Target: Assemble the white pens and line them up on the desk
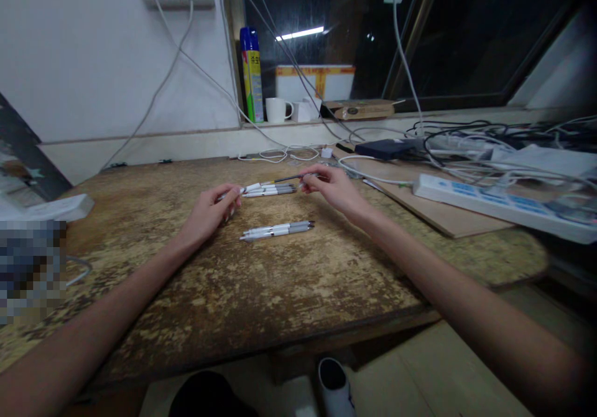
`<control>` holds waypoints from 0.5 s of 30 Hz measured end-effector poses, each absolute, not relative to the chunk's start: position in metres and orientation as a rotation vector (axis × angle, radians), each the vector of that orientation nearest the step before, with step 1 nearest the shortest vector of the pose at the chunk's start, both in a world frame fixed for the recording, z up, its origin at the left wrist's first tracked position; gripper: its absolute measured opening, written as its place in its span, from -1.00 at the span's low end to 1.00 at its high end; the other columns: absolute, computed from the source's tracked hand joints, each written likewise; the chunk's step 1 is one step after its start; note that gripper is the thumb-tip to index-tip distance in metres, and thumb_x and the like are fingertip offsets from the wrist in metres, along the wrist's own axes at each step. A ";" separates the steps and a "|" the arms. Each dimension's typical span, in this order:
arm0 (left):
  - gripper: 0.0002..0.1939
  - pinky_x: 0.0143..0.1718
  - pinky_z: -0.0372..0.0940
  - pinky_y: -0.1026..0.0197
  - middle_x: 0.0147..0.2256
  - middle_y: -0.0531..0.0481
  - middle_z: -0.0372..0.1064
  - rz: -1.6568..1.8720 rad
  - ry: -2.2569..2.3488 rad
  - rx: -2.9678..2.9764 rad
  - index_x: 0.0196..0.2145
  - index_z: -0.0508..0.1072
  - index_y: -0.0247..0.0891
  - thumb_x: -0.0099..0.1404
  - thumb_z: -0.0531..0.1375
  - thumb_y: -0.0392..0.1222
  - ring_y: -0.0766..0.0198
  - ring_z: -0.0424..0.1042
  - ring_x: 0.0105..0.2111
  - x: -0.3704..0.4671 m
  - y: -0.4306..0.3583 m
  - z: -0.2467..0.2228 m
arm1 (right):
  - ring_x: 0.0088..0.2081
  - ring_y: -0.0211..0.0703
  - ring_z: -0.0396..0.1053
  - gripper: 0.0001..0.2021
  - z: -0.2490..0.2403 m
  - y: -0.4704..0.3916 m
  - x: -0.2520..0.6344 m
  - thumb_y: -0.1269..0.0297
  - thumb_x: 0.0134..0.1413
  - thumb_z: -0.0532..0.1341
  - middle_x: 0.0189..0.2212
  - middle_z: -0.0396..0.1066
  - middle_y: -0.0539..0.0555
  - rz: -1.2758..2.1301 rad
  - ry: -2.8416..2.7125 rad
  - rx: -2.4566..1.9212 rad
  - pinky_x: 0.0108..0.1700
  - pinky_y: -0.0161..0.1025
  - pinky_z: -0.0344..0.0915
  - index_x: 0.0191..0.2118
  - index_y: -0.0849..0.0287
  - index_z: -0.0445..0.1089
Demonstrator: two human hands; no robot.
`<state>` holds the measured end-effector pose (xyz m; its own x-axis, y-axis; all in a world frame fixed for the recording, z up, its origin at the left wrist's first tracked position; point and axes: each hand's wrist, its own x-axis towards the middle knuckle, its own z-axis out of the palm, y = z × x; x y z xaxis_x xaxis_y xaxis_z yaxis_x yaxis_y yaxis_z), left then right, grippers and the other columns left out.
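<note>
Between my two hands a slim pen [285, 179] with a white end and a dark end is held just above a row of white and grey pens [270, 190]. My left hand [214, 208] pinches its white end. The fingers of my right hand [326, 187] are closed at its dark end. Nearer to me, a second small group of white and grey pens [278, 231] lies side by side on the worn wooden table [261, 292], with no hand touching it.
A white power strip [504, 208] and a brown board [433, 208] lie at the right, beside tangled cables. A dark flat box [385, 149] sits at the back. On the sill stand a spray can [252, 78] and a white mug [276, 110].
</note>
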<state>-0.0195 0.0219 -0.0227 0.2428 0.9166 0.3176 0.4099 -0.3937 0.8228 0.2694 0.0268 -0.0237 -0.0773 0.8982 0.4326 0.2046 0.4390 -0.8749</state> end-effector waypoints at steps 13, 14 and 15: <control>-0.61 -0.59 0.00 0.33 -0.53 0.09 0.19 1.102 1.201 1.917 -0.33 0.45 -0.27 0.42 0.16 0.13 0.39 0.14 -0.58 -0.021 0.021 -0.022 | -0.32 -0.14 0.46 -0.85 -0.023 0.026 0.269 0.25 0.15 0.26 -0.38 0.53 0.08 0.824 -1.554 -0.964 -0.11 -0.13 0.43 -0.21 0.19 0.51; -0.61 -0.59 -0.01 0.33 -0.53 0.09 0.19 1.105 1.203 1.916 -0.33 0.46 -0.27 0.42 0.16 0.13 0.39 0.13 -0.58 -0.021 0.021 -0.022 | -0.32 -0.14 0.46 -0.85 -0.023 0.027 0.269 0.25 0.15 0.26 -0.38 0.53 0.08 0.826 -1.555 -0.961 -0.11 -0.13 0.43 -0.22 0.18 0.51; -0.61 -0.59 -0.01 0.33 -0.53 0.09 0.19 1.107 1.204 1.917 -0.33 0.46 -0.27 0.41 0.17 0.14 0.39 0.13 -0.58 -0.020 0.021 -0.022 | -0.32 -0.14 0.46 -0.85 -0.024 0.027 0.269 0.25 0.16 0.26 -0.38 0.53 0.08 0.829 -1.555 -0.958 -0.12 -0.14 0.43 -0.23 0.18 0.51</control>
